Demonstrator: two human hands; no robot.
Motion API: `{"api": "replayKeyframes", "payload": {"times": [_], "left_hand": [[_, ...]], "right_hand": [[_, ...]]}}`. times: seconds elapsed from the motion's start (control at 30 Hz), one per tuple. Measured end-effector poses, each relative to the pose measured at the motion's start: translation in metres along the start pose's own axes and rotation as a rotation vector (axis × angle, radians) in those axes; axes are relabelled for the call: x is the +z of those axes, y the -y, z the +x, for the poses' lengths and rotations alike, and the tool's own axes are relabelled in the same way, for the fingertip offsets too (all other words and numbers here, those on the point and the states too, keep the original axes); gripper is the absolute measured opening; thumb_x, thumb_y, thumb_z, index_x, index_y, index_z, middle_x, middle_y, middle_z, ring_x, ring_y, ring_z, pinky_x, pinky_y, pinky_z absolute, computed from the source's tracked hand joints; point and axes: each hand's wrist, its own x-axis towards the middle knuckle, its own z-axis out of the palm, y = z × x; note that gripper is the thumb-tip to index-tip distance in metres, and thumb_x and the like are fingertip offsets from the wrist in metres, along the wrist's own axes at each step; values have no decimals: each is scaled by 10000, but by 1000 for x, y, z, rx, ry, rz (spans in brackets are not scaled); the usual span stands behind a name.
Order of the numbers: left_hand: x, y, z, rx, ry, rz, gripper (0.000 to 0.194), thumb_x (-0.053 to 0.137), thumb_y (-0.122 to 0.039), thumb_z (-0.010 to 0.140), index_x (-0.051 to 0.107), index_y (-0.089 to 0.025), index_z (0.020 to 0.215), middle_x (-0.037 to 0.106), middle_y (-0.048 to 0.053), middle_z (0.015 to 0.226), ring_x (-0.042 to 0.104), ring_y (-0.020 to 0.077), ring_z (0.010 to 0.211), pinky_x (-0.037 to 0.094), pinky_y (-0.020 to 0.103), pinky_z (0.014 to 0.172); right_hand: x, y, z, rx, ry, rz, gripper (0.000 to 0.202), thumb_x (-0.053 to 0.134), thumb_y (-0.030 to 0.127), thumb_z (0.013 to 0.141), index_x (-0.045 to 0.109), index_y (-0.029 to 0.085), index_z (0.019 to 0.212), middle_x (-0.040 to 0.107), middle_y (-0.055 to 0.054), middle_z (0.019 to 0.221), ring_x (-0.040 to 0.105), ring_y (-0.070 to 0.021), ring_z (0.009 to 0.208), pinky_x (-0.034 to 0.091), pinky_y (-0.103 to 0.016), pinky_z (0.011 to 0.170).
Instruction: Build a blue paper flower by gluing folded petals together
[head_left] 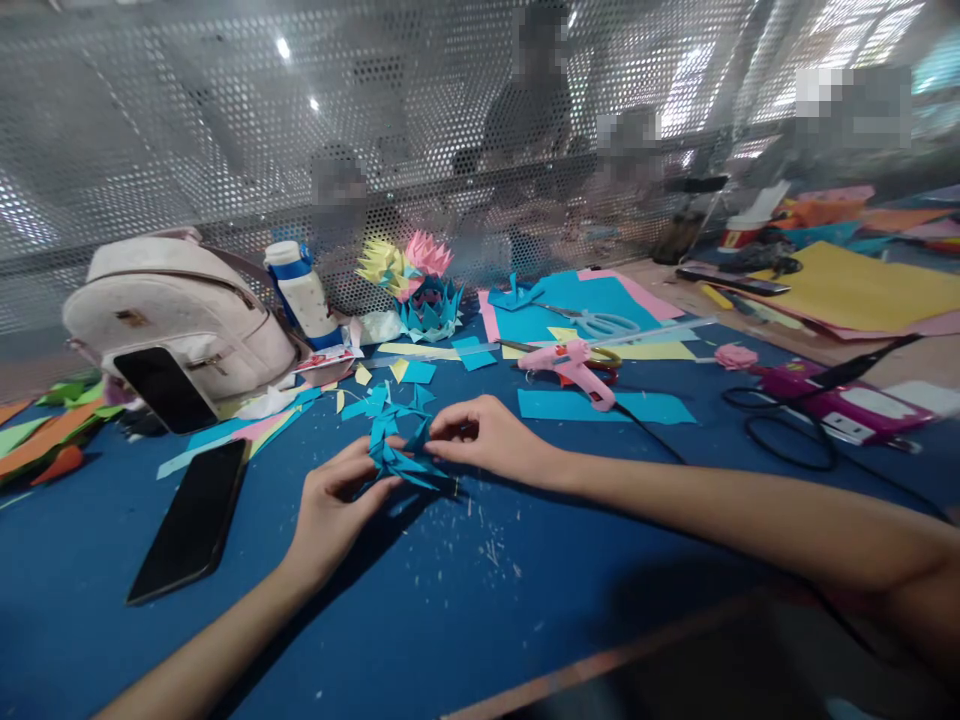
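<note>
Pale shreds (491,550) are scattered over the blue tabletop (450,640) nearest the person. To the left lies a black phone (191,520). Just beyond the shreds, the left hand (337,490) holds a folded blue paper piece (397,440) slightly above the tabletop, its grip closed around the near left side. The right hand (487,440) has a narrow grip, thumb and forefinger pinching the piece's right edge. The piece is bright blue, an open, spiky cluster of creased strips with sharp points jutting outward at several angles.

Farther on, a pink glue gun (566,365) lies among paper strips. At left stands a pale backpack (180,310), its contents hidden, with a second phone (166,388) leaning on it. Beside it is a white bottle (300,295) with a blue-and-white lid on; its contents cannot be seen. A bowl-shaped blue paper bloom (431,312) stands below yellow and pink ones. At far right, a red-and-white cup (739,236) holds upright white items.
</note>
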Motion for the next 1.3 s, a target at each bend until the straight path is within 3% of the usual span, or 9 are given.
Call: {"api": "replayKeyframes", "payload": {"times": [0.13, 0.4, 0.53, 0.73, 0.87, 1.07, 1.3], "left_hand": [[0, 1, 0, 13, 15, 47, 122, 692, -191, 826, 768, -206, 731, 750, 43, 977, 700, 193, 889, 547, 244, 767], [1, 5, 0, 37, 90, 60, 90, 693, -211, 837, 779, -213, 810, 747, 42, 969, 687, 193, 882, 530, 253, 783], [1, 3, 1, 28, 99, 49, 89, 701, -211, 828, 775, -204, 779, 736, 24, 832, 673, 176, 778, 522, 237, 719], [1, 7, 1, -127, 42, -143, 144, 720, -272, 818, 740, -164, 725, 701, 52, 875, 642, 167, 750, 511, 232, 658], [2, 9, 0, -263, 108, -397, 189, 706, -334, 846, 712, -152, 797, 616, 18, 763, 580, 119, 593, 500, 225, 569], [3, 10, 3, -398, 91, -619, 261, 747, -389, 818, 694, -141, 877, 613, 17, 755, 538, 87, 563, 452, 187, 526], [3, 14, 7, -483, 35, -706, 306, 785, -412, 779, 693, -140, 884, 610, 3, 779, 498, 50, 544, 432, 147, 495]], "right_hand": [[1, 3, -1, -14, 26, 14, 166, 707, 294, 787, 682, 135, 745, 597, 12, 637, 468, -87, 585, 378, -229, 584], [2, 6, -1, -97, 20, -26, 122, 713, 261, 813, 691, 142, 819, 592, 27, 652, 493, -89, 613, 381, -215, 591], [0, 6, 1, -106, 29, -57, 94, 706, 214, 820, 681, 147, 759, 615, 13, 710, 503, -97, 657, 369, -219, 597], [-7, 5, 3, -272, -52, -134, 96, 754, 239, 804, 703, 164, 775, 629, -9, 811, 548, -112, 713, 409, -241, 662], [-12, 1, 3, -343, 66, -205, 85, 693, 253, 863, 712, 171, 849, 688, -34, 874, 591, -135, 772, 430, -258, 706], [-10, 2, 2, -301, 253, -281, 87, 689, 229, 860, 732, 159, 832, 683, 3, 715, 562, -99, 626, 381, -222, 605], [-4, -1, 1, -107, 213, -95, 141, 711, 262, 819, 701, 132, 766, 644, 9, 665, 506, -69, 560, 379, -199, 556]]}}
